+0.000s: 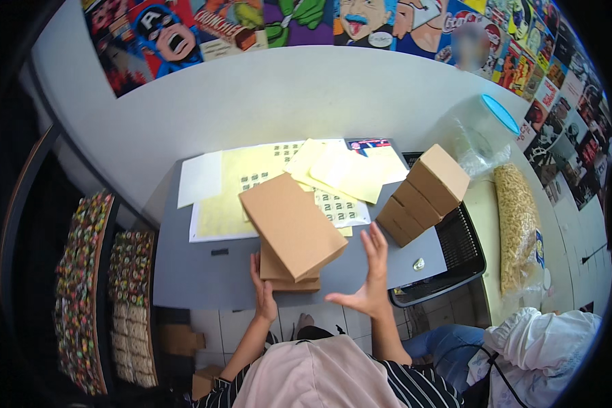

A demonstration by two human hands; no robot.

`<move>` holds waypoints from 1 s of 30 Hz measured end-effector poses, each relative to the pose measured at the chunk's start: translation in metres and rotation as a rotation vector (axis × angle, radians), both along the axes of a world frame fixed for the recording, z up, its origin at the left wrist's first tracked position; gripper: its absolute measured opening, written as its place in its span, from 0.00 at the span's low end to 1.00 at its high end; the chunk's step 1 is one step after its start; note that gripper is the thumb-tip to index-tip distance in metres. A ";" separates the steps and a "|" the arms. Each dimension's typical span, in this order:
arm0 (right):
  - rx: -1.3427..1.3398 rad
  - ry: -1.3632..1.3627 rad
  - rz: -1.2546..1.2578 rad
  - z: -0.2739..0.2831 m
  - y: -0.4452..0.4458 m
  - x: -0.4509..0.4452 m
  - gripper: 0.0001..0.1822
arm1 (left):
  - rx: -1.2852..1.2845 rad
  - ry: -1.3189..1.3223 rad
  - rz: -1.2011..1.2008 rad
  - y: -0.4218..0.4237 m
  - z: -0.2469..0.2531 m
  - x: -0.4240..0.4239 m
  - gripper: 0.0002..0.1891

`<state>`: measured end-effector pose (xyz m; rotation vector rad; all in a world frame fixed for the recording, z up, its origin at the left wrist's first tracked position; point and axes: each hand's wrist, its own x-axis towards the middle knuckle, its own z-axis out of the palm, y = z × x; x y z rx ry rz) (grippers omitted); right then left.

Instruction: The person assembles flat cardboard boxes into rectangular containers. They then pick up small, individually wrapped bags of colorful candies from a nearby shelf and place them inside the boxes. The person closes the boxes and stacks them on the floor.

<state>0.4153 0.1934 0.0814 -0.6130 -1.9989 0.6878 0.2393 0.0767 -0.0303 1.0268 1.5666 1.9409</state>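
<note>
Several brown cardboard boxes are stacked at the front edge of the grey table (204, 270). The top box (291, 224) lies turned at an angle over the lower boxes (280, 268). My left hand (264, 290) rests against the left side of the lower boxes, fingers pointing up. My right hand (370, 278) is to the right of the stack, thumb and fingers spread, with nothing in it. Beyond it, a second stack of cardboard boxes (423, 194) stands at the table's right. Sheets of round printed stickers (339, 206) and yellowish papers (357, 176) lie behind the boxes.
A black plastic basket (469, 270) sits right of the table. On the counter beyond are a clear jar with a blue lid (500, 115) and a bag of snack pieces (517, 224). A seated person (535, 347) is at the lower right. Filled racks (84, 290) stand at left.
</note>
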 end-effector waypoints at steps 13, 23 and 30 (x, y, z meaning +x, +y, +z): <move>-0.165 0.419 -0.545 -0.059 0.128 0.109 0.68 | 0.102 -0.020 0.013 0.018 -0.017 -0.005 0.40; -0.452 -0.205 -0.147 -0.072 0.178 0.108 0.43 | -0.026 0.042 0.047 0.014 -0.017 -0.005 0.39; -0.369 -0.096 -0.306 -0.070 0.159 0.100 0.36 | -0.028 0.045 0.029 0.013 -0.014 -0.005 0.40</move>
